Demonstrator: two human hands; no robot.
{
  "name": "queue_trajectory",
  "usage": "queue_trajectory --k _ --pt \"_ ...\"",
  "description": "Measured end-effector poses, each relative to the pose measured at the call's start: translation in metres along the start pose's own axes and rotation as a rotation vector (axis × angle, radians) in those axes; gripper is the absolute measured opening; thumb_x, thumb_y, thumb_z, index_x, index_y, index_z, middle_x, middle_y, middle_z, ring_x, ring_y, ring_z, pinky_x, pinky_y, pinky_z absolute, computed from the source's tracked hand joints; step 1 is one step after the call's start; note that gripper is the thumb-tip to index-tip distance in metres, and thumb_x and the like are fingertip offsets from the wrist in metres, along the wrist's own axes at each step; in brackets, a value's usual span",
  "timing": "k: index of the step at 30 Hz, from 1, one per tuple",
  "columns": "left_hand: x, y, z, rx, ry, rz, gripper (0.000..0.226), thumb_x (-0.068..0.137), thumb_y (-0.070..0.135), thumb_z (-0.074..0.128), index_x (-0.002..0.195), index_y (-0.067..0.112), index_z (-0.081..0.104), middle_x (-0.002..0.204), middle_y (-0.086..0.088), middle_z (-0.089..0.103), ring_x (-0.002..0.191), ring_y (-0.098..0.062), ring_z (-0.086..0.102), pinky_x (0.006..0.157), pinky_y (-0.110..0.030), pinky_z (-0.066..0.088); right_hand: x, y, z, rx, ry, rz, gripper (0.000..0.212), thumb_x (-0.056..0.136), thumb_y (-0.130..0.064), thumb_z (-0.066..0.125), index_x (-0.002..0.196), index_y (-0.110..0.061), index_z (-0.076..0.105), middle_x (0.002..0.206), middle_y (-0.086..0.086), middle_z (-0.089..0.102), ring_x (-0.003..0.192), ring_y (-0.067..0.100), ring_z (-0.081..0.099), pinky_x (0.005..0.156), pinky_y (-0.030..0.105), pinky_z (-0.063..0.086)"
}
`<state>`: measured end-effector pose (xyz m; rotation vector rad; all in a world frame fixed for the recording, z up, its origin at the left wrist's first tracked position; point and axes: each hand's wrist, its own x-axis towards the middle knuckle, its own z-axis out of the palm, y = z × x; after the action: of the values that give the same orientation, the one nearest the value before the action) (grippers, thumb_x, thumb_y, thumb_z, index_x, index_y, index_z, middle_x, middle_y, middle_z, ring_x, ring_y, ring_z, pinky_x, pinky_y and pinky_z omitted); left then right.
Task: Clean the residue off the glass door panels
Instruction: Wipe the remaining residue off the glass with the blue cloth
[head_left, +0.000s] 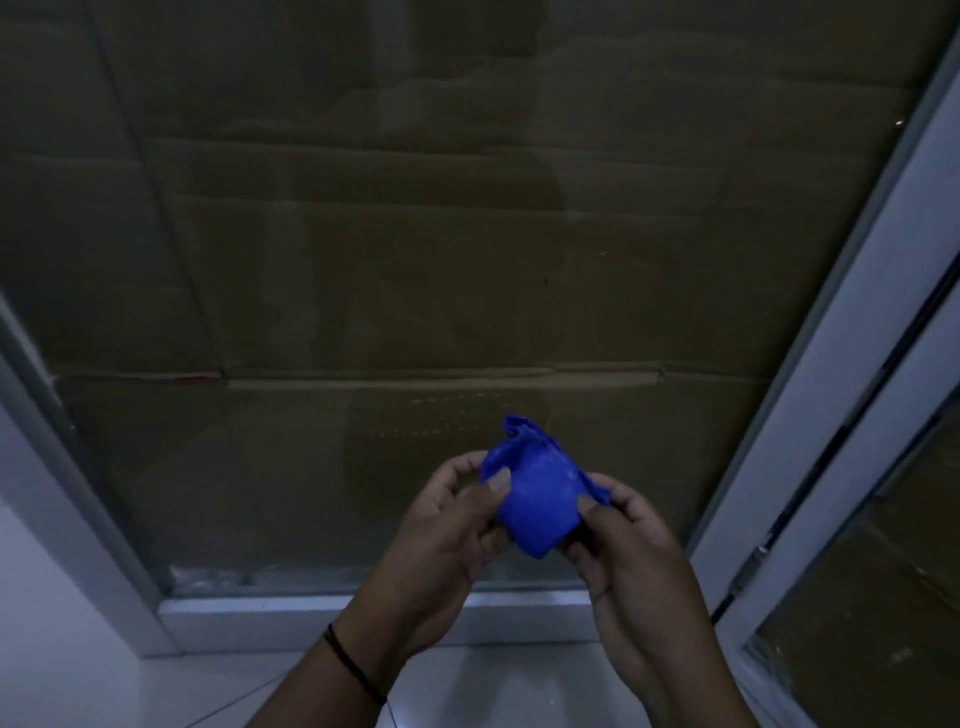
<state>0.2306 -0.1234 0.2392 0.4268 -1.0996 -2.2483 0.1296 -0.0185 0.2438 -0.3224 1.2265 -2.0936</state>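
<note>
Both hands are working the crumpled blue cloth (537, 499) near the camera: the left hand (447, 525) is pinching its left edge, the right hand (631, 540) is gripping its right side, likely refolding a fresh face. The large glass door panel (415, 234) beyond is looking hazy (cardboard showing behind it), smeared along its bottom edge.

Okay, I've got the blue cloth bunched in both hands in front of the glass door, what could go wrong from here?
1. The cloth is wadded tight between your left hand and right hand; wiped like that, it may just smear the residue.
2. The light is dim, so streaks on the glass could go unnoticed.
3. Grime sits along the bottom edge by the frame and may be missed.
</note>
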Motion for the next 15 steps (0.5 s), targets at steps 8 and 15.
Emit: queue_trajectory --k 8,15 --pt "-0.016 0.016 -0.009 0.244 0.087 0.072 0.028 0.08 0.03 0.062 0.1 0.012 0.068 0.099 -0.011 0.073 0.084 -0.021 0.071 0.061 -0.026 0.054 -0.017 0.011 0.004 -0.591 -0.064 -0.128 0.035 0.08 -0.016 0.069 0.109 -0.032 0.057 0.107 -0.014 0.062 0.1 0.005 0.059 0.084 0.03 0.052" --pt "-0.028 0.025 -0.011 0.292 0.041 0.026 0.024 0.077 0.033 0.064 0.099 0.026 0.072 0.105 -0.005 0.072 0.093 -0.023 0.07 0.07 -0.031 0.056 -0.024 -0.003 0.02 -0.468 -0.219 -0.014 0.009 0.085 -0.021 0.064 0.088 -0.024 0.072 0.088 0.002 0.073 0.081 0.018 0.07 0.067 0.028 0.056"
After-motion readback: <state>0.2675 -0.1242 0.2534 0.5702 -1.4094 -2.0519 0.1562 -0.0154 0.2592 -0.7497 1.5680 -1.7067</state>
